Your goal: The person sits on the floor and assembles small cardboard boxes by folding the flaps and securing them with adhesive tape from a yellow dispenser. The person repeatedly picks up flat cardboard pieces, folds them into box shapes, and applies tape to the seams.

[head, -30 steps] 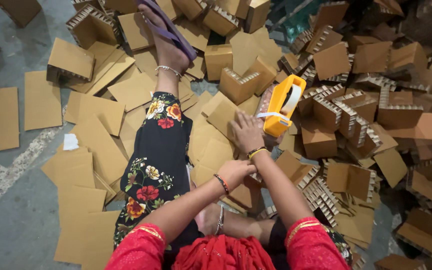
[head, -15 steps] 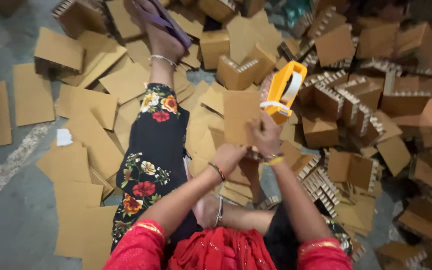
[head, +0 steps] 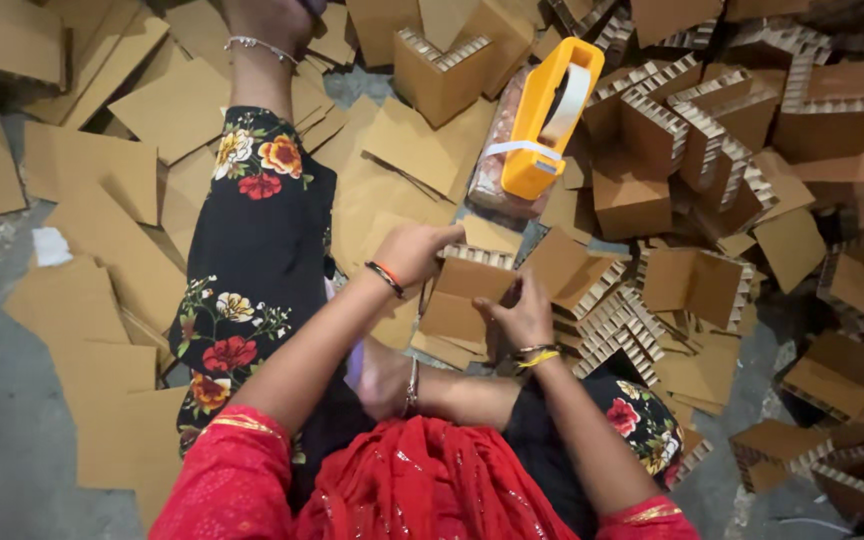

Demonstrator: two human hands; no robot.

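Observation:
I sit on the floor and hold a brown honeycomb cardboard piece (head: 464,292) in front of me with both hands. My left hand (head: 414,250) grips its upper left edge. My right hand (head: 524,315) presses its right side from below. The piece shows a corrugated top edge. Just beyond it stands a yellow tape dispenser (head: 542,115) with a roll of clear tape, leaning on a wrapped packet.
Flat cardboard sheets (head: 82,310) cover the grey floor to the left. Folded corner-shaped cardboard pieces (head: 692,150) pile up at the right and the back. My outstretched leg in black floral cloth (head: 252,220) lies at the left.
My right hand has come back from near the tape dispenser with a cardboard piece. Both hands now hold it close to my body. The camera has tilted down and nearer.

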